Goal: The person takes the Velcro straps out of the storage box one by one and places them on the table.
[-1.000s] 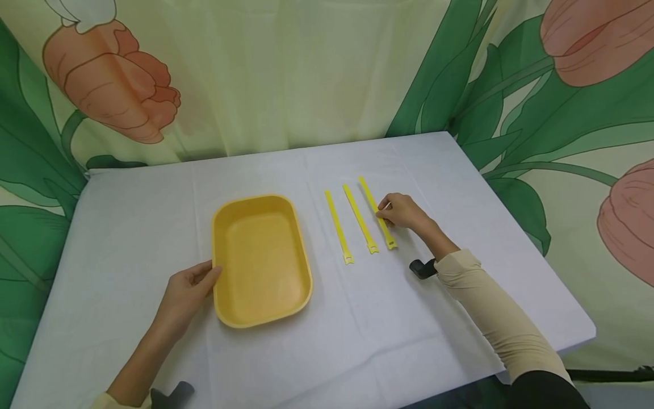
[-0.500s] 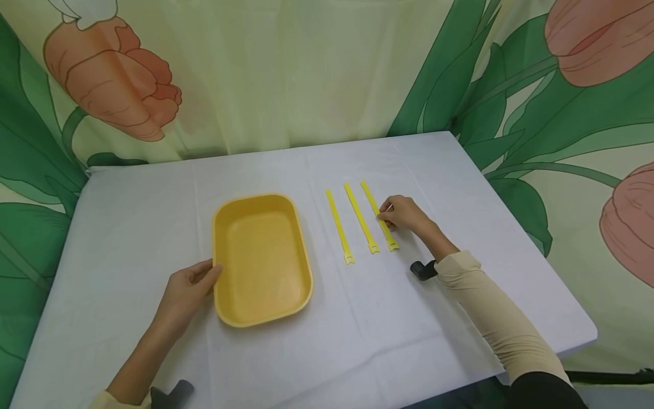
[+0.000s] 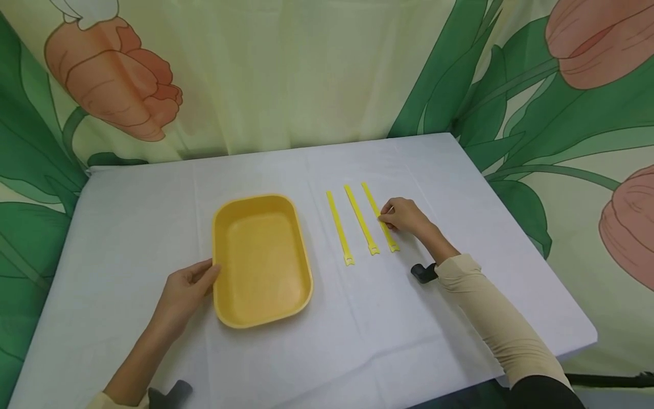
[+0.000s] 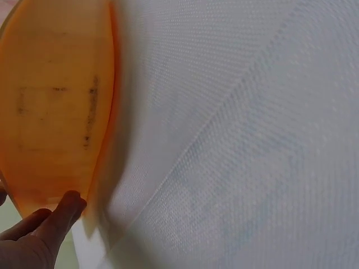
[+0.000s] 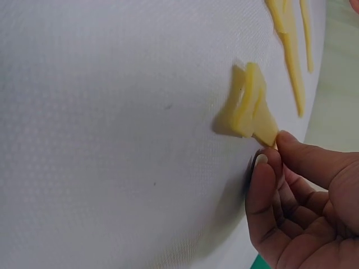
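Three yellow cable-tie straps with slotted heads lie side by side on the white cloth: a left one (image 3: 339,227), a middle one (image 3: 361,218) and a right one (image 3: 371,199). My right hand (image 3: 406,216) pinches the right strap near its middle between thumb and index finger. In the right wrist view, the slotted end of that strap (image 5: 253,103) stands out beyond my fingertips. My left hand (image 3: 185,292) holds the left side of a yellow tray (image 3: 260,261), thumb at the rim. The left wrist view shows fingers against the tray's outer side (image 4: 56,112).
The table (image 3: 409,352) is covered with a white cloth, and its right edge slopes past my right forearm. A flower-printed curtain (image 3: 306,68) hangs right behind the table. Black camera mounts (image 3: 424,273) stick out from both wrists.
The far end of the right strap has drawn slightly toward me, now nearer level with the middle strap. My right hand has shifted a little with it. The left hand and tray stay put.
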### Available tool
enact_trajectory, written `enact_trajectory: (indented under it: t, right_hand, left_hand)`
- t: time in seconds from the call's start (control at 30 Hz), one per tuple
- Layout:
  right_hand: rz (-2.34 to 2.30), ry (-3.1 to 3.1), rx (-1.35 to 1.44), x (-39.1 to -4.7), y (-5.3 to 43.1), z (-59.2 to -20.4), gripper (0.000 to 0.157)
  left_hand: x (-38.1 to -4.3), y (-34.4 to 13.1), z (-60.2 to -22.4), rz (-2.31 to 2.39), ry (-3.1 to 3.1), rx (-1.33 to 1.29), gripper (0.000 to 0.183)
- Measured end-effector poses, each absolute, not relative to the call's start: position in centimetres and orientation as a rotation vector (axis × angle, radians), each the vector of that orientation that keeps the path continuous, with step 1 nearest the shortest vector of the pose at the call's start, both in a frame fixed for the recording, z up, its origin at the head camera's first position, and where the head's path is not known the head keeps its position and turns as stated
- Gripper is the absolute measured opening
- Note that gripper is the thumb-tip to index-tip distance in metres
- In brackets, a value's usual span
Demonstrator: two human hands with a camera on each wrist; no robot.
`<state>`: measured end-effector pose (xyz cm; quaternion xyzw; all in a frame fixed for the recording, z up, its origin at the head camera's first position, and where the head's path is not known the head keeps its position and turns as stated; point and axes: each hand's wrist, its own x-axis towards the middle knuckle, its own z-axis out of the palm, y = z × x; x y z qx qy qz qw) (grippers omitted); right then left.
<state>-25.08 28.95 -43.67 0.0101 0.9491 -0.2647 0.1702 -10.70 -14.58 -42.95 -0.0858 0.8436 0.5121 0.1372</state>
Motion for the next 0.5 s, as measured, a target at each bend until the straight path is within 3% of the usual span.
enact_trajectory:
  t: [0.3, 0.5]
  right_hand:
    - [-0.681, 2.748, -0.014, -25.1, 29.4, -43.8, 0.027]
    - [-0.663, 2.779, -0.169, -25.1, 30.5, -43.5, 0.031]
  left_hand:
    - [-11.8, -17.5, -41.8, 1.503, 2.540, -0.155, 0.069]
    - [-13.0, -20.7, -39.9, 1.238, 2.565, -0.006, 0.074]
